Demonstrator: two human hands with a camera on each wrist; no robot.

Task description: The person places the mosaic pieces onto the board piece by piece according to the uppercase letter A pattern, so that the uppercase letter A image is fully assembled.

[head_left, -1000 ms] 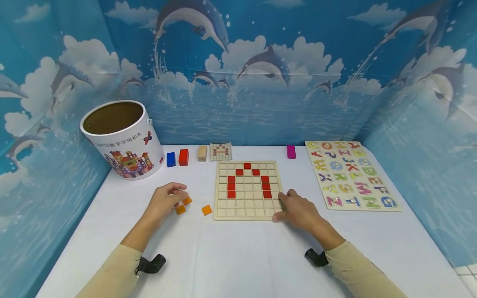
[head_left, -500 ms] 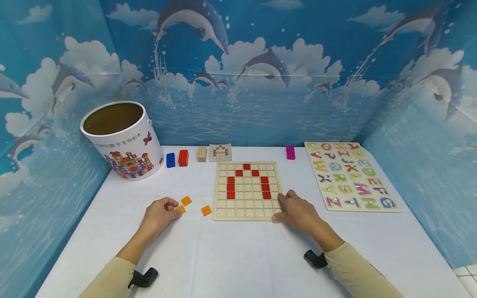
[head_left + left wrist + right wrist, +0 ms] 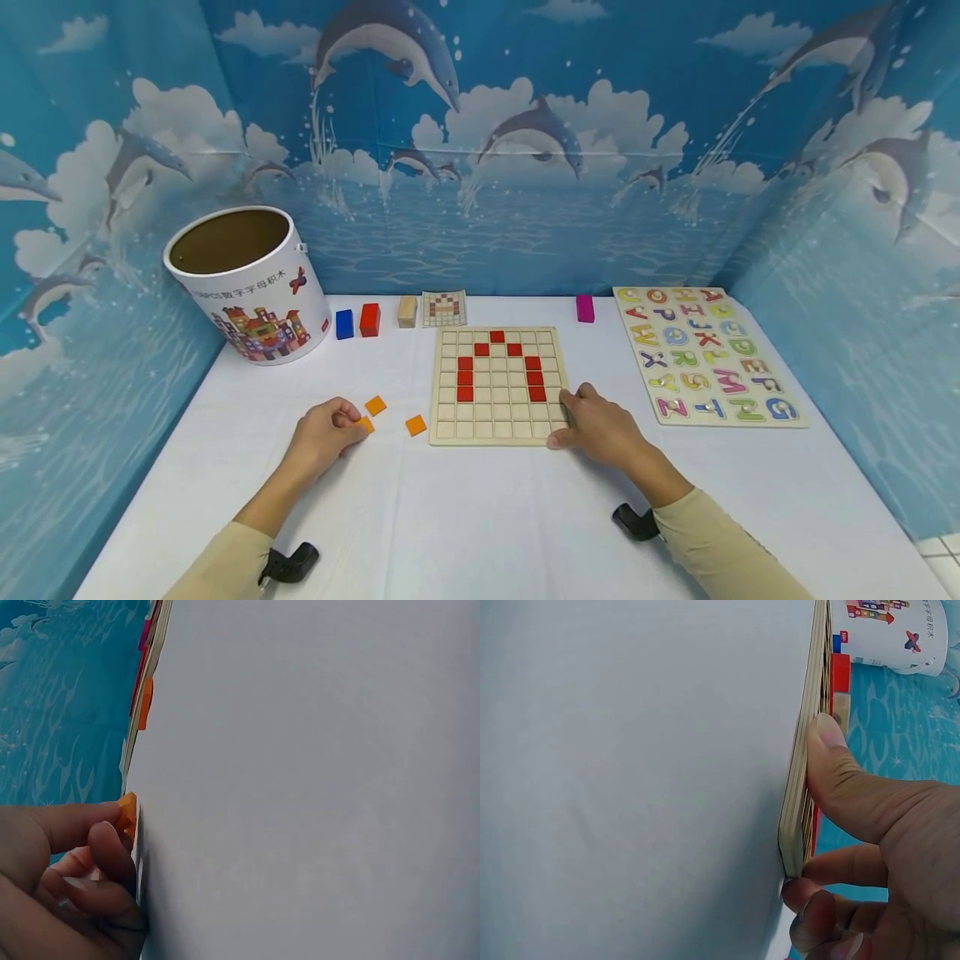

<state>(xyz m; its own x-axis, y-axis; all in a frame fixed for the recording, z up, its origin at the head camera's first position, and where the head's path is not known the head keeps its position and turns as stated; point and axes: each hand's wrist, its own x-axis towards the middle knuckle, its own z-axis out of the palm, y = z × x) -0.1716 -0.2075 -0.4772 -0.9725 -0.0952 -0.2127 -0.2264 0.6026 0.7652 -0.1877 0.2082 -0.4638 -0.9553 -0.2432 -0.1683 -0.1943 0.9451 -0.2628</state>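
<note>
My left hand (image 3: 325,435) pinches a small square orange tile (image 3: 365,423) at the table, its other fingers curled; in the left wrist view the thumb meets that orange tile (image 3: 127,811). Two more orange tiles lie close by: one orange tile (image 3: 375,405) just beyond the fingertips, another orange tile (image 3: 416,425) beside the board. With thumb and fingers, my right hand (image 3: 600,425) grips the right edge of the wooden grid board (image 3: 487,429), near its front corner. Several red tiles (image 3: 465,377) form an arch in the board's squares. In the right wrist view the thumb presses the board's edge (image 3: 799,787).
Behind the board lie a pattern card (image 3: 444,308), a plain wood block (image 3: 407,311), a red block (image 3: 370,320), a blue block (image 3: 344,324) and a magenta block (image 3: 585,308). A white bucket (image 3: 262,333) stands back left, an alphabet puzzle board (image 3: 720,417) at right.
My left hand has moved down and left from above the orange tiles, uncovering the far one; its fingertips have come to the near one. The right hand keeps its grip on the board.
</note>
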